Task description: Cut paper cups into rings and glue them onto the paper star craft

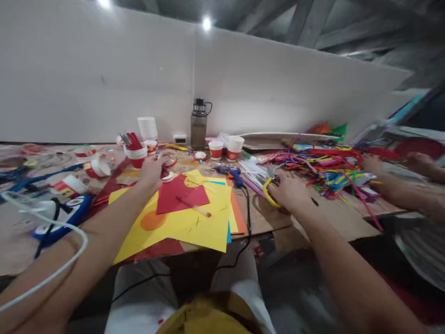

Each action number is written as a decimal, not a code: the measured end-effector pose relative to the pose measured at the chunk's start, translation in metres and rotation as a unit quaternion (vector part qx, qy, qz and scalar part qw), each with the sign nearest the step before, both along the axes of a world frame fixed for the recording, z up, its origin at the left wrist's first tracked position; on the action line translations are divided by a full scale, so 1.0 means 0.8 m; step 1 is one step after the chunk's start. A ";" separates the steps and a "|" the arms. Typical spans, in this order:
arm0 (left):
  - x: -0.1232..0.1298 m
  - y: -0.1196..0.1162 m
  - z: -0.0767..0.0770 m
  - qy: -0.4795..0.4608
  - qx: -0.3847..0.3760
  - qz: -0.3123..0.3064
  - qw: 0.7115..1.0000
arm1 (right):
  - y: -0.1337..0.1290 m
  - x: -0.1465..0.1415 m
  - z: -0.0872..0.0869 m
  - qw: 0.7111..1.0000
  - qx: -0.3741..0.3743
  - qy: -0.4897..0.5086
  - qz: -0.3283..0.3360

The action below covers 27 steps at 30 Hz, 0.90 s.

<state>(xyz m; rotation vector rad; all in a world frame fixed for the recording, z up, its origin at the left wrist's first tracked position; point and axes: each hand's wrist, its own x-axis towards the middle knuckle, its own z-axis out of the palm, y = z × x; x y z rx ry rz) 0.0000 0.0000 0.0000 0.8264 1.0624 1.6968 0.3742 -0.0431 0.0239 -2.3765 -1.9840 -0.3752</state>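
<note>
My left hand (pixel 153 171) is closed at the edge of what looks like a roll of clear tape (pixel 171 158), held over the back of the paper pile. A small white lid-like disc (pixel 168 177) lies just below it. Fingers of my right hand (pixel 288 190) are wrapped round scissors with yellow handles (pixel 270 194), the blades pointing away from me. Between the hands are yellow paper sheets (pixel 208 227), a red sheet (pixel 170 199), an orange paper circle (pixel 153 221) and a pencil-like stick (pixel 194 207). A blue glue gun (pixel 234 175) rests left of the scissors.
Paper cups (pixel 216 150), a water bottle (pixel 199 125) and a cup of markers (pixel 135 155) stand toward the back wall. Colourful pipe cleaners (pixel 333 167) pile up at right, beside another person's hand (pixel 373 166). A black cord (pixel 249 218) hangs over the front edge.
</note>
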 end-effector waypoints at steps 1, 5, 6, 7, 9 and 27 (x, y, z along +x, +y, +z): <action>0.001 0.000 -0.001 0.002 0.000 0.000 1.000 | 0.003 -0.002 -0.001 1.000 -0.017 -0.001 -0.007; 0.003 0.001 -0.002 0.005 0.003 0.001 1.000 | 0.016 -0.008 -0.003 0.997 -0.077 -0.018 0.007; 0.002 0.001 -0.002 0.005 0.004 -0.003 1.000 | 0.019 -0.009 -0.003 0.995 -0.089 -0.026 0.022; 0.001 0.000 -0.001 0.001 0.007 -0.005 1.000 | 0.021 -0.010 -0.001 0.994 -0.100 -0.035 0.040; 0.000 0.000 0.001 -0.007 0.004 0.005 1.000 | 0.021 -0.013 0.008 0.989 -0.110 -0.056 0.079; -0.001 0.011 -0.004 0.011 0.017 0.034 0.999 | 0.086 -0.238 -0.001 0.922 -0.104 0.054 0.369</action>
